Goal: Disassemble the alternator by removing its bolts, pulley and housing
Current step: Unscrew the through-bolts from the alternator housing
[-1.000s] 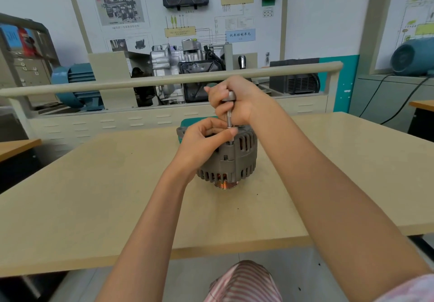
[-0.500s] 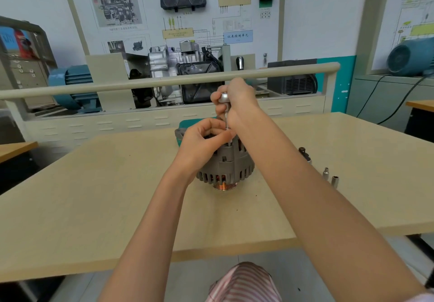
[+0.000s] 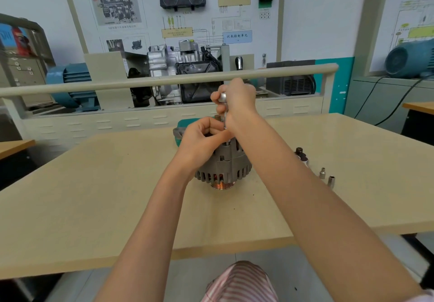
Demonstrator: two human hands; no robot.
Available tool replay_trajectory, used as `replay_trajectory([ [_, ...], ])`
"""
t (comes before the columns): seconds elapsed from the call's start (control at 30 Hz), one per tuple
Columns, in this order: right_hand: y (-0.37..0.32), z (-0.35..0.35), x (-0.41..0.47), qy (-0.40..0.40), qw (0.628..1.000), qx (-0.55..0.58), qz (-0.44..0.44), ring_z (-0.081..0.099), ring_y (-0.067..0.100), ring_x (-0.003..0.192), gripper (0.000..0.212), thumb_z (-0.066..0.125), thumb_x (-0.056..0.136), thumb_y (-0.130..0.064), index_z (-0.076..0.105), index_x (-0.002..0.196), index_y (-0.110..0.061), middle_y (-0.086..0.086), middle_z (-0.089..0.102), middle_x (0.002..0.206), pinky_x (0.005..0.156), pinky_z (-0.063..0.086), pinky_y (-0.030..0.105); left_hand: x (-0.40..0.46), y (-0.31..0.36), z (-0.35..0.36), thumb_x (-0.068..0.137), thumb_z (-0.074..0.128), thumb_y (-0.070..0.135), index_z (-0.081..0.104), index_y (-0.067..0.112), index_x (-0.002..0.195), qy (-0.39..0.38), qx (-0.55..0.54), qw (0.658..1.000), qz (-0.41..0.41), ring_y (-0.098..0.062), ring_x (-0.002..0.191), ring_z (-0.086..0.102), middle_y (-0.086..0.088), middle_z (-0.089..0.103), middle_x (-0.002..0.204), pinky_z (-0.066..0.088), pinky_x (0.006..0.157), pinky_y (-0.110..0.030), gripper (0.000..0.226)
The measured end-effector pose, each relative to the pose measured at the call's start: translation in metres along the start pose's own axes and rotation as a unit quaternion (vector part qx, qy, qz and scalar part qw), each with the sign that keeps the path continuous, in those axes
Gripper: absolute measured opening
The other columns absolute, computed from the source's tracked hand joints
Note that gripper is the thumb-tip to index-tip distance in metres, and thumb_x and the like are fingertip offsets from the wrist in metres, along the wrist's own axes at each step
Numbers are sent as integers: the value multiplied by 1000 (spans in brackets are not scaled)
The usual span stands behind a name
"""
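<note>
A grey slotted alternator (image 3: 225, 167) stands on the beige table (image 3: 94, 196), its copper-coloured pulley end (image 3: 222, 185) down. My right hand (image 3: 237, 104) grips a slim silver socket driver (image 3: 224, 109) held upright over the alternator's top. My left hand (image 3: 202, 139) sits on top of the housing with its fingers curled, pinching the lower end of the driver's shaft where it meets the alternator. The bolt under the tool is hidden by my fingers.
Two small silver sockets (image 3: 327, 177) and a dark small part (image 3: 300, 155) lie on the table to the right of the alternator. A green case (image 3: 185, 123) lies behind it. A rail (image 3: 164, 81) and an engine display stand beyond the table.
My right arm has shifted left and uncovered the sockets on the table. My right hand has turned slightly on the driver. The alternator stays in place.
</note>
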State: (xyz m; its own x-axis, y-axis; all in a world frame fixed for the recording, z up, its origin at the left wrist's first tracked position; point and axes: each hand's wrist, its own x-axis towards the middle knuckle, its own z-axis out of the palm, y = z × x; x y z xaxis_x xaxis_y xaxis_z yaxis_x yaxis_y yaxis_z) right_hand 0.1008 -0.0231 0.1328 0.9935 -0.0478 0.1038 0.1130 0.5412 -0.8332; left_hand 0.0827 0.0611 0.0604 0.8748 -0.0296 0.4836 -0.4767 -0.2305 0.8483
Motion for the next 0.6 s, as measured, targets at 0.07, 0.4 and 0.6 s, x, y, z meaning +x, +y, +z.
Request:
replay_trajectory([
  [0.07,5,2,-1,29,998,1,-48,38,5,27,19,25,89,4,41,90,-8,6,43,61,31,20,14,-1,-1,0,82,67,8,59,22,70,4,-1,1000,3,5,52,54,13,59,55,38,46,-7,20],
  [0.4,-13,-7,7,-171,974,-13,148,34,2,28,27,24,89,3,45,79,-10,-8,40,39,28,17,13,-2,2,-3,81,72,22,64,21,78,-16,-15,1000,-18,1,63,61,5,69,72,44,54,-9,8],
  [0.6,-13,-9,7,-178,968,25,176,35,2,28,26,26,91,2,49,83,-7,-8,39,42,28,17,13,0,0,1,82,71,21,61,20,77,-2,-4,1000,-14,1,58,57,6,62,67,40,50,-9,11],
])
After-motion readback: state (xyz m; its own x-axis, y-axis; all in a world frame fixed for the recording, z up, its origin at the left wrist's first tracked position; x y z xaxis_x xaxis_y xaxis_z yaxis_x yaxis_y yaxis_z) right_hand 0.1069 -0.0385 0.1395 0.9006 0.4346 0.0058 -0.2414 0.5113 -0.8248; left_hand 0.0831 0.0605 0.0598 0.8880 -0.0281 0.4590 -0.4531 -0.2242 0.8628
